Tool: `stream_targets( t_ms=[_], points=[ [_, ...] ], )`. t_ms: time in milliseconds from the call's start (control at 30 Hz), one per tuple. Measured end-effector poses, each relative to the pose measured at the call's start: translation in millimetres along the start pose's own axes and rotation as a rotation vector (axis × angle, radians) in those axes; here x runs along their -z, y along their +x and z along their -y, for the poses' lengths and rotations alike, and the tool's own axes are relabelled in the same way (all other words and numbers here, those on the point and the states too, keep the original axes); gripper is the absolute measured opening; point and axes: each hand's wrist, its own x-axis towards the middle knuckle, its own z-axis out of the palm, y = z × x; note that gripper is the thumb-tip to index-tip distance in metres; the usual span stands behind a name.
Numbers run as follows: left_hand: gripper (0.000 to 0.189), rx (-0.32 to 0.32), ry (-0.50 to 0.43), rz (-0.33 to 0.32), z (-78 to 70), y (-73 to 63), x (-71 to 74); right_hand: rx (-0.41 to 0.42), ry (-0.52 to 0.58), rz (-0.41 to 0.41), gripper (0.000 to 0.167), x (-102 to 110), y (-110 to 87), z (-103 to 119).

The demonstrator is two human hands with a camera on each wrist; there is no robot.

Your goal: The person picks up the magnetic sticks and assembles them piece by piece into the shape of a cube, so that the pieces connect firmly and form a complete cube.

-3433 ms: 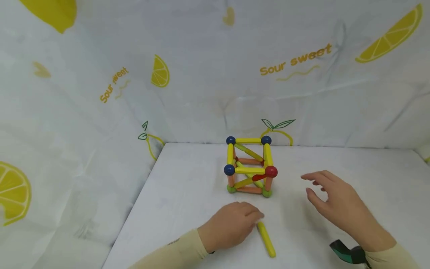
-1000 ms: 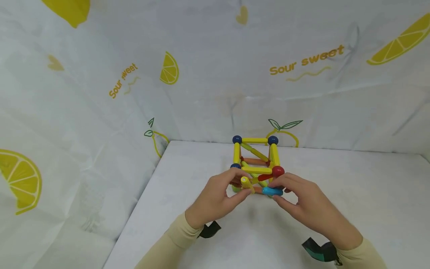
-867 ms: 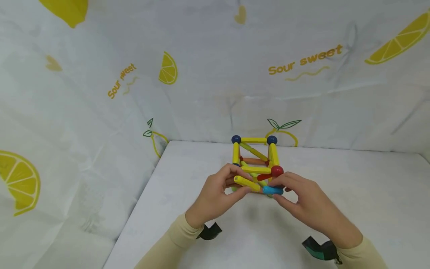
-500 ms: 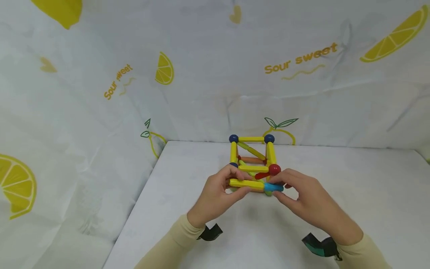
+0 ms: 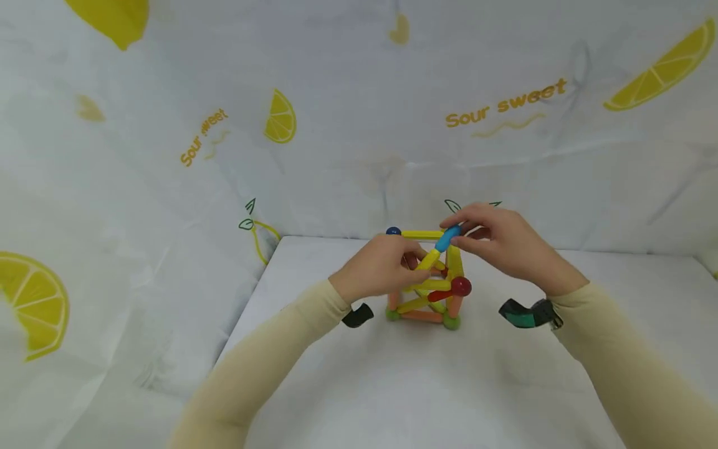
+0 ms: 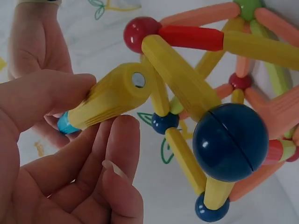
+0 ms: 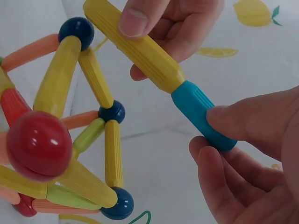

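Observation:
My left hand point(image 5: 378, 265) pinches a yellow magnetic rod point(image 7: 135, 46) between thumb and fingers. A shorter blue rod point(image 7: 201, 112) meets it end to end, pinched by my right hand point(image 5: 499, 243). The joined pair slants over the top of a cube frame of rods and balls, apart from it in both wrist views. A metal disc point(image 6: 138, 79) shows in the yellow rod's free end. The cube has a red ball point(image 5: 461, 286) at its near right top corner and blue balls point(image 6: 231, 142) at other top corners. In the head view, my left hand hides the near left one.
The cube stands on a white table point(image 5: 359, 386), with green balls point(image 5: 451, 321) at its near bottom corners. A pale lemon-print cloth point(image 5: 336, 187) rises behind the table and along its left. Dark camera mounts point(image 5: 527, 313) hang at both wrists.
The yellow rod, lying on the table at first, was picked up. The yellow and blue rods swung into line and joined. Both hands then rose and moved forward over the cube, tilting the pair.

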Motion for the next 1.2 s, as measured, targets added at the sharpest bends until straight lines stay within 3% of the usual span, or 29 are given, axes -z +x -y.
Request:
stream_targets(
  t_ms=[167,333,633,967,1200],
  points=[
    [0.024,0.1,-0.002,0.027,6.3,26.7,5.2,-0.125,-0.028,0.043,0.028,1.8,22.7,-12.2],
    [0.029,0.128,-0.021,0.02,11.3,35.6,5.7,-0.139,-0.061,0.071,0.026,-2.4,33.0,-22.2],
    [0.029,0.172,0.032,0.043,16.6,33.6,1.2,-0.103,-0.056,0.108,0.024,-11.6,39.9,-28.7],
    [0.02,0.173,0.069,0.086,18.0,35.6,-3.4,-0.135,-0.14,0.119,0.021,-18.3,43.9,-35.5],
    [0.039,0.215,0.065,0.108,17.4,34.8,-6.8,-0.13,-0.201,0.149,0.021,-23.7,46.4,-36.3]
  ],
)
